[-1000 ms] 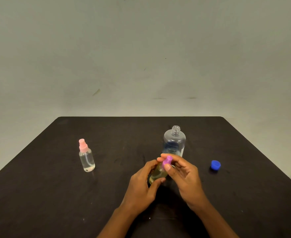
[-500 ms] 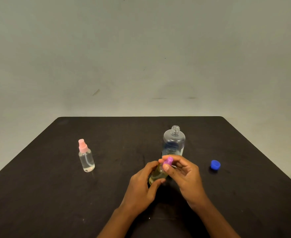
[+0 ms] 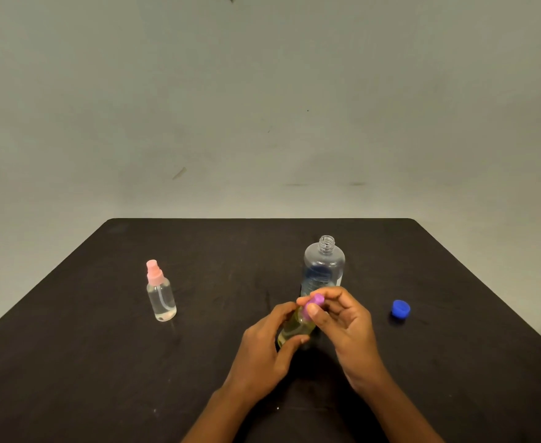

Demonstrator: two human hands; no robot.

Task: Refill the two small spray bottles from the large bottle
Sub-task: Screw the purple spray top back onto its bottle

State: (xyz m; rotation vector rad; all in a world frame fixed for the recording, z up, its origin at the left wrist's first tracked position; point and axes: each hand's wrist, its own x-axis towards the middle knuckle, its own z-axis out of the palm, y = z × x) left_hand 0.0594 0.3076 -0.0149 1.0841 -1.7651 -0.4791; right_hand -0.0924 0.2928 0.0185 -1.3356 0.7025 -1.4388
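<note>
**Clerk:** Largest item first?

**Checker:** Table (image 3: 103, 362), dark top, rounded far corners. It carries everything listed.

**Clerk:** Next?

**Checker:** Large bottle (image 3: 324, 266), clear plastic, upright, neck uncapped. It stands right of the table's middle, about halfway between the far and near edges.

**Clerk:** Hands?

**Checker:** Left hand (image 3: 262, 353), fingers and thumb curled round the body of the purple-topped spray bottle. Right hand (image 3: 349, 327), thumb and forefinger pinching the purple top (image 3: 315, 300), the other fingers loosely bent and holding nothing. Both are just in front of the large bottle, towards the near edge.

**Clerk:** Small bottles?

**Checker:** Two. Pink-topped spray bottle (image 3: 161, 295), clear, upright, a little liquid at the bottom. It is on the left half of the table, well apart from the hands. Purple-topped spray bottle (image 3: 296, 327), yellowish contents, tilted with its top away from the near edge, held between both hands. Whether its base touches the table, I cannot tell.

**Clerk:** Smallest?

**Checker:** Blue cap (image 3: 400, 309), loose on the table, right of the hands, towards the right edge.
</note>
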